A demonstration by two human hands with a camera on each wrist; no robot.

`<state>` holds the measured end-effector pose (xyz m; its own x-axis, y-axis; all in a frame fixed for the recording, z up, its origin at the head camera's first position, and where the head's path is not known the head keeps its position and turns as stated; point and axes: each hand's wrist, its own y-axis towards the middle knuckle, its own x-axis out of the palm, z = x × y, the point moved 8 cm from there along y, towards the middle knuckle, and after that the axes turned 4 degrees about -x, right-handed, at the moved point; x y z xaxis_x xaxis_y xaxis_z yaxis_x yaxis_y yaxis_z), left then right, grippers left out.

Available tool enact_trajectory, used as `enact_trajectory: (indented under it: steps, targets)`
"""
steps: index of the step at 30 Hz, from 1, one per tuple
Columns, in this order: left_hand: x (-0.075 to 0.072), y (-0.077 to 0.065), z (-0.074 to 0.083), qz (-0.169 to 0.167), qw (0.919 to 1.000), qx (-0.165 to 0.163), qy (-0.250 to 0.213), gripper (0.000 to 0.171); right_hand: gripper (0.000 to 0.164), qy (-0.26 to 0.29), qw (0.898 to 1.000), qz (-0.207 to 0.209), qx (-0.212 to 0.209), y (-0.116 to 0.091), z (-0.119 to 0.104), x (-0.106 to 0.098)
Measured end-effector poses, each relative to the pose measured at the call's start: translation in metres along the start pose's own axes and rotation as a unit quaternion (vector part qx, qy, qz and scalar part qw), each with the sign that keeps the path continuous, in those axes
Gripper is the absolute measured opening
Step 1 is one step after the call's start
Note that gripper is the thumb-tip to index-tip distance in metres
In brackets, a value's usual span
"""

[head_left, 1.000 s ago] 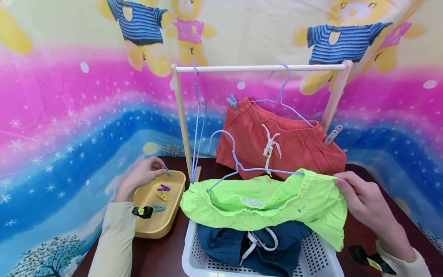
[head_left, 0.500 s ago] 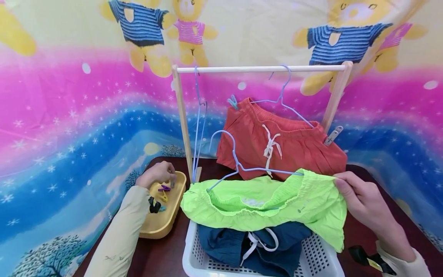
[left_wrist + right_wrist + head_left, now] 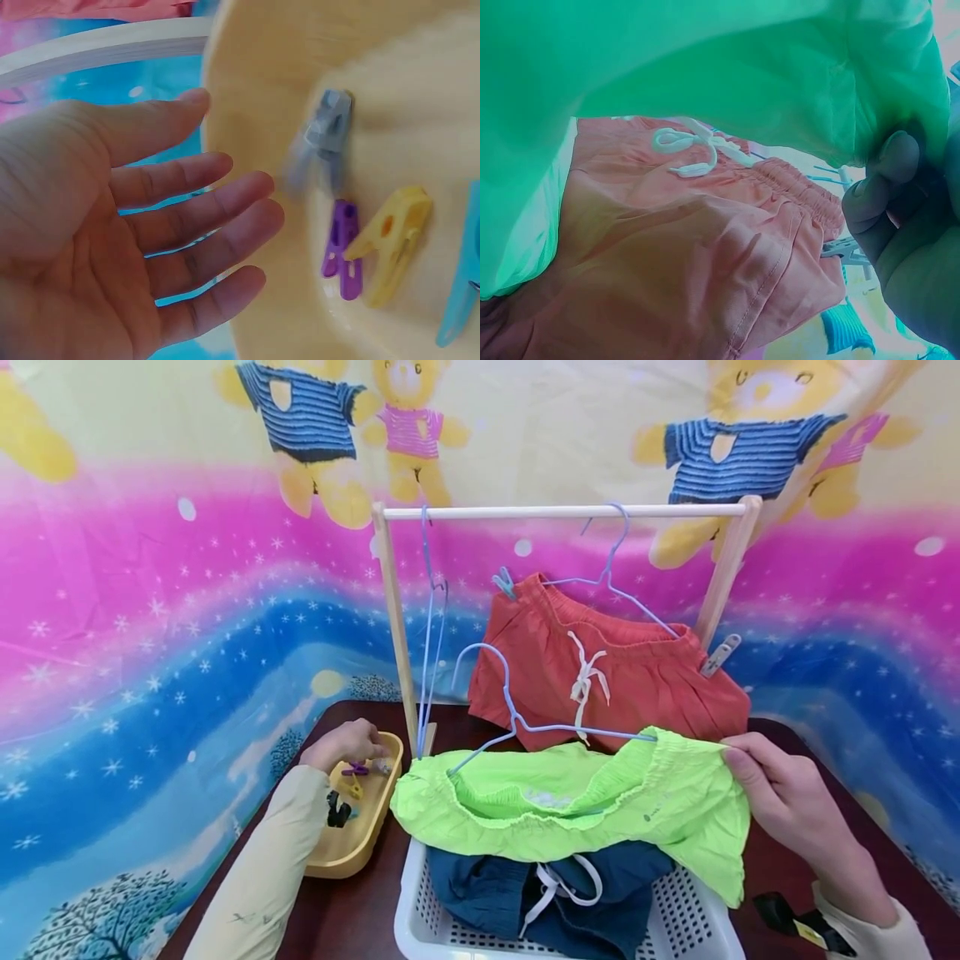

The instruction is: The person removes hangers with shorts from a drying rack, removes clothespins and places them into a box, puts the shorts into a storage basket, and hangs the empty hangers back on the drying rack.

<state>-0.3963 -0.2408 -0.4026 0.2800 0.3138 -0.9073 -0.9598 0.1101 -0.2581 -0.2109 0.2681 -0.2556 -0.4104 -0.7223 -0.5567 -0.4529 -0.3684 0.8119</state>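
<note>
My left hand (image 3: 347, 744) is over the far end of the yellow tray (image 3: 337, 867), its fingers extended and holding nothing in the left wrist view. Just past the fingertips is a grey clothespin (image 3: 328, 127), slightly blurred. Purple (image 3: 343, 247), yellow (image 3: 394, 244) and light-blue clothespins (image 3: 463, 270) lie in the tray. My right hand (image 3: 798, 810) pinches the right end of the waistband of the lime-green shorts (image 3: 525, 837). A blue wire hanger (image 3: 513, 714) sits inside that waistband, its hook pointing up.
Red shorts (image 3: 615, 685) hang by a hanger from the wooden rack's rail (image 3: 517, 512), with a clothespin at each side. More blue hangers (image 3: 427, 652) hang at the rail's left end. Beneath the green shorts, navy shorts (image 3: 480, 885) lie in a white basket (image 3: 408, 910).
My left hand has moved down and right into the tray area and let go of the grey clothespin it was pinching. My right hand and the green shorts have barely moved.
</note>
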Motion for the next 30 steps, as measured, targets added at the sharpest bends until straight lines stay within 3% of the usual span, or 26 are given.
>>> enact_trajectory:
  steps: [8,16,23,30]
  targets:
    - [-0.026,-0.028,0.012,0.056,0.9966,0.056,-0.022,0.036,0.014,0.002,1.0,0.001,0.012,-0.001,0.002,0.0]
    - [-0.048,-0.06,0.027,0.11,0.9908,0.065,-0.046,0.04,0.015,0.007,1.0,0.0,0.012,-0.001,0.003,0.0]
    - [-0.067,-0.096,0.049,0.155,0.9779,0.107,-0.091,0.037,0.014,0.021,1.0,0.01,0.001,0.0,0.0,0.0]
    - [-0.067,-0.124,0.066,0.164,0.9682,0.137,-0.129,0.034,0.014,0.009,1.0,0.004,0.008,0.0,0.001,0.0]
